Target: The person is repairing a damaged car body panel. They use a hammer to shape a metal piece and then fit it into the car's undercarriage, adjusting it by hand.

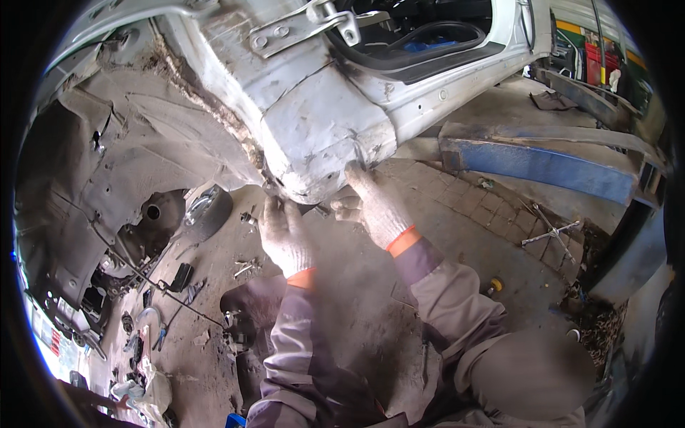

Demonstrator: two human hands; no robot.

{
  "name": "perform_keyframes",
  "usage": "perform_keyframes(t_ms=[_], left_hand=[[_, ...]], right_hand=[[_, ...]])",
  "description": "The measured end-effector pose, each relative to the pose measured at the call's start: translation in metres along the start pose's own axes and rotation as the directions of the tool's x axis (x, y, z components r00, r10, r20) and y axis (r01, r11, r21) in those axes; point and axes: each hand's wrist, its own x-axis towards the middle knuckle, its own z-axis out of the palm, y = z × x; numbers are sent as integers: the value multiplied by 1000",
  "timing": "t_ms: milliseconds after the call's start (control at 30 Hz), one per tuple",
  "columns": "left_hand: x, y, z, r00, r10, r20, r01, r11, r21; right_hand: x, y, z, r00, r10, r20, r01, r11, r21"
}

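Note:
A white, dirt-marked body panel (317, 121) of a car hangs in front of me, its lower end dented, with a cracked brown seam along its left side. My left hand (284, 239), in a white knit glove with an orange cuff, reaches to the panel's lower left edge, fingers extended and slightly apart, tips partly in shadow. My right hand (378, 210), gloved alike, touches the panel's lower right face with one raised finger; its other fingers are loosely bent below, apart from it.
The bare wheel well (143, 121) fills the left. A blue lift arm (535, 171) crosses the right beside its post (642, 235). Below lie a loose wheel (210, 214), a cross wrench (549, 232), scattered tools (182, 278) and a dark mat (253, 299). Door opening (428, 36) above.

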Motion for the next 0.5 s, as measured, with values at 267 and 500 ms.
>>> perform_keyframes(t_ms=[267,500], left_hand=[[-8,14,0,974,-165,157,218,875,-432],[-25,49,15,989,21,144,9,979,-205]], right_hand=[[7,0,-6,993,-117,1,116,983,-145],[14,-4,-21,956,-282,81,276,775,-568]])
